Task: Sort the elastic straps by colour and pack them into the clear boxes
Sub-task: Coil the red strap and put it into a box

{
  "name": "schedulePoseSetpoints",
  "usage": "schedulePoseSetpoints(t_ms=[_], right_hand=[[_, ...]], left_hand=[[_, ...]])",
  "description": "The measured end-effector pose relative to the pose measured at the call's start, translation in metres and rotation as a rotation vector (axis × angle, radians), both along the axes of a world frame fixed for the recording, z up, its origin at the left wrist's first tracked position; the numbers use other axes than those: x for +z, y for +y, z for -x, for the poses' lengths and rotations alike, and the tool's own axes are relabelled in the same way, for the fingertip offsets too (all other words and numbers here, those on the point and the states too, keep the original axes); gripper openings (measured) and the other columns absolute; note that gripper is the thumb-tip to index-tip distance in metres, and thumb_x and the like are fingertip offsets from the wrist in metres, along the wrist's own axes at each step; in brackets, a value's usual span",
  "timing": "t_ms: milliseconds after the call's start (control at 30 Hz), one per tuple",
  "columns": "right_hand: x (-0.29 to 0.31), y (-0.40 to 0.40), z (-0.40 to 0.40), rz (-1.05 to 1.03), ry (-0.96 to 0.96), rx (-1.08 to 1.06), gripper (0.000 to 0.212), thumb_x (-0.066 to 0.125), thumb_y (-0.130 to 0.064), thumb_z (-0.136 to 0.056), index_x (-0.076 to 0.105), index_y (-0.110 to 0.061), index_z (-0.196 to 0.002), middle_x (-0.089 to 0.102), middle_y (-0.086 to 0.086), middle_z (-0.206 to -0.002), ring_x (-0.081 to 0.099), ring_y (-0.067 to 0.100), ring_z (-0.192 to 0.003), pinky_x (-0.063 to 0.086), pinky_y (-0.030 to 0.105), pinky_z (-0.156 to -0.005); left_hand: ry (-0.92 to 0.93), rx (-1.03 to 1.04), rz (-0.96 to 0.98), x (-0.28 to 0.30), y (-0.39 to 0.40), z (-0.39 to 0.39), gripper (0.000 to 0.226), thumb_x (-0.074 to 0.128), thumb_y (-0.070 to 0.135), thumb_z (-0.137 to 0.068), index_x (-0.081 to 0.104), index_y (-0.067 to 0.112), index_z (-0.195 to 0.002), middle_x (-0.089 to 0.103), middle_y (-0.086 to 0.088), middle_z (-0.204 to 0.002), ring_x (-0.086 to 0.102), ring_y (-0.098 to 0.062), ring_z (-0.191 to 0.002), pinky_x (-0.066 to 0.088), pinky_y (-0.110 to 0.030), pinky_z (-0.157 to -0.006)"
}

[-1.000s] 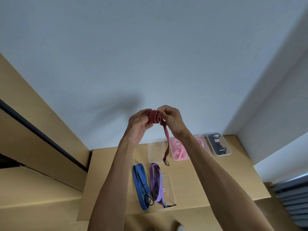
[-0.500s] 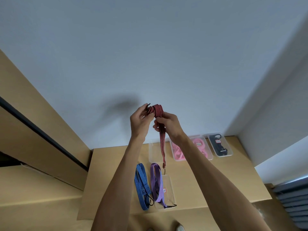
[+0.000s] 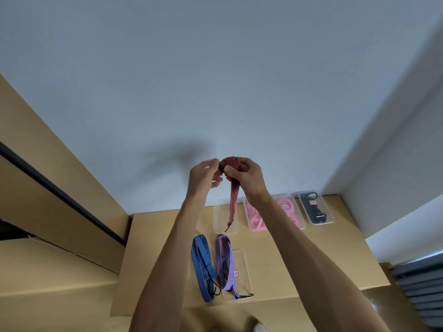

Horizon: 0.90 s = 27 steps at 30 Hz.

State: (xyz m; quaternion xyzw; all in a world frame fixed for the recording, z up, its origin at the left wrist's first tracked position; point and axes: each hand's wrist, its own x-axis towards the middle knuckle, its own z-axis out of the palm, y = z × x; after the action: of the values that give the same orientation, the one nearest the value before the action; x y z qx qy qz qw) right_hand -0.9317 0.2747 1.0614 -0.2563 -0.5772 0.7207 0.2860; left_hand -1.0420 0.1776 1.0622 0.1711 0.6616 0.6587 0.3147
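A red striped elastic strap (image 3: pixel 233 196) is held high above the table, its upper part wound into a small coil between my hands. My right hand (image 3: pixel 247 176) grips the coil with thumb and fingers. My left hand (image 3: pixel 203 174) is beside the coil, fingertips at its left end. The strap's loose tail hangs down over an empty clear box (image 3: pixel 217 215). On the table lie a blue striped strap (image 3: pixel 203 267) and a purple strap (image 3: pixel 225 262), the purple one across a clear lid (image 3: pixel 244 271).
Along the back of the wooden table (image 3: pixel 311 259) stand two clear boxes with pink straps (image 3: pixel 255 216) (image 3: pixel 286 208) and one with a black strap (image 3: pixel 315 208). A white wall rises behind. Shoes show at the bottom edge.
The hanging tail has become shorter as more strap is wound into the coil. My right hand has risen to grip the coil, and both hands have shifted slightly right.
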Motion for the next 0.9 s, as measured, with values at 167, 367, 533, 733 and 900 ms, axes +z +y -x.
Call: schedulePoseSetpoints(t_ms=[167, 367, 533, 733, 900], right_hand=[[0.001, 0.003, -0.005, -0.032, -0.068, 0.088, 0.026, 0.077, -0.017, -0.083, 0.073, -0.027, -0.106, 0.071, 0.006, -0.092, 0.067, 0.022, -0.079, 0.056, 0.034, -0.074], [0.0, 0.001, -0.001, -0.03, -0.215, 0.076, 0.028, 0.078, -0.023, -0.083, 0.067, -0.012, -0.107, 0.076, 0.008, -0.088, 0.074, 0.024, -0.076, 0.058, 0.038, -0.072], [-0.004, 0.001, -0.002, -0.034, -0.212, 0.122, 0.015, 0.069, -0.008, -0.086, 0.069, -0.004, -0.1, 0.069, 0.011, -0.084, 0.069, 0.023, -0.078, 0.058, 0.043, -0.08], [-0.002, 0.001, -0.002, -0.053, -0.29, 0.123, 0.02, 0.065, -0.011, -0.084, 0.072, -0.013, -0.102, 0.069, 0.011, -0.074, 0.068, 0.019, -0.065, 0.054, 0.021, -0.059], [-0.007, 0.001, 0.001, -0.081, -0.412, 0.04, 0.018, 0.073, -0.013, -0.082, 0.071, -0.004, -0.098, 0.071, 0.008, -0.064, 0.062, 0.014, -0.055, 0.049, 0.022, -0.054]], left_hand=[[-0.049, -0.094, 0.016, 0.001, -0.005, 0.007, 0.022, 0.064, 0.02, -0.094, 0.075, 0.005, -0.083, 0.071, -0.009, -0.074, 0.063, -0.019, -0.066, 0.053, -0.024, -0.061], [-0.051, -0.058, -0.008, -0.002, -0.009, 0.009, 0.013, 0.064, 0.015, -0.092, 0.075, 0.008, -0.095, 0.077, -0.01, -0.088, 0.075, -0.026, -0.077, 0.057, -0.027, -0.068], [0.04, -0.136, -0.03, -0.001, -0.012, 0.012, 0.017, 0.064, 0.011, -0.091, 0.078, 0.013, -0.1, 0.076, -0.014, -0.094, 0.071, -0.019, -0.081, 0.058, -0.024, -0.075], [0.026, -0.207, 0.035, -0.005, -0.013, 0.015, 0.016, 0.065, 0.016, -0.092, 0.07, 0.016, -0.108, 0.076, -0.008, -0.098, 0.076, -0.027, -0.088, 0.056, -0.032, -0.076], [0.119, -0.101, 0.007, -0.014, -0.009, 0.011, 0.018, 0.065, 0.003, -0.09, 0.069, 0.012, -0.105, 0.073, -0.015, -0.097, 0.074, -0.028, -0.091, 0.06, -0.03, -0.077]])
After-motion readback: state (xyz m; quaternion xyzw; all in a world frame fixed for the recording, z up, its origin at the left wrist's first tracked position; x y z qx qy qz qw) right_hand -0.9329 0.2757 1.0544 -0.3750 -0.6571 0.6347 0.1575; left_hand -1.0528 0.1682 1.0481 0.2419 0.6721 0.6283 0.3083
